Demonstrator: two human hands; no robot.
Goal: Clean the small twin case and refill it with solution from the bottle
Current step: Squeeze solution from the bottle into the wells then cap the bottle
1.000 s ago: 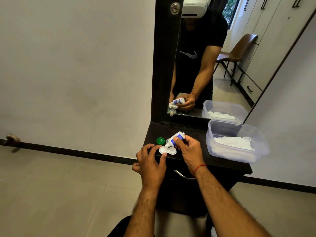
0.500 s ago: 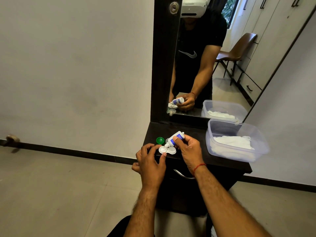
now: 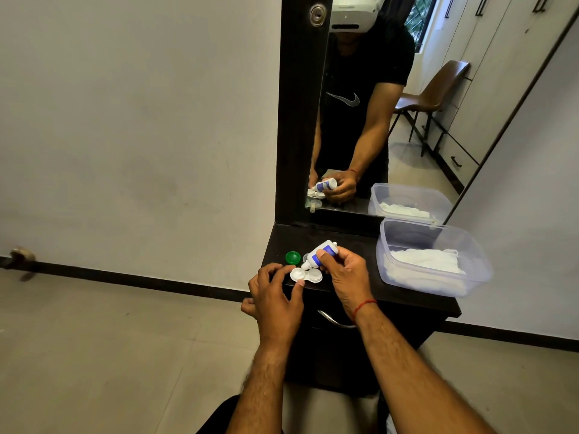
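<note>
The small white twin case [image 3: 306, 275] lies open on the dark dresser top [image 3: 351, 245] near its front edge. My left hand [image 3: 275, 296] pinches the case's left well between thumb and forefinger. My right hand [image 3: 344, 274] grips a small white bottle with a blue label [image 3: 321, 254], tipped nozzle-down over the left well. A green cap [image 3: 293, 257] lies just behind the case on the left, with a pale cap [image 3: 305, 256] beside it, partly hidden by the bottle.
A clear plastic tub [image 3: 470, 245] holding white cloths stands at the right of the dresser top. A mirror [image 3: 376, 104] rises behind, reflecting me, the tub and a brown chair. A drawer handle [image 3: 333, 321] sits below the front edge.
Both hands stay almost still. The bottle remains tipped over the case, with only a slight shift of the camera view.
</note>
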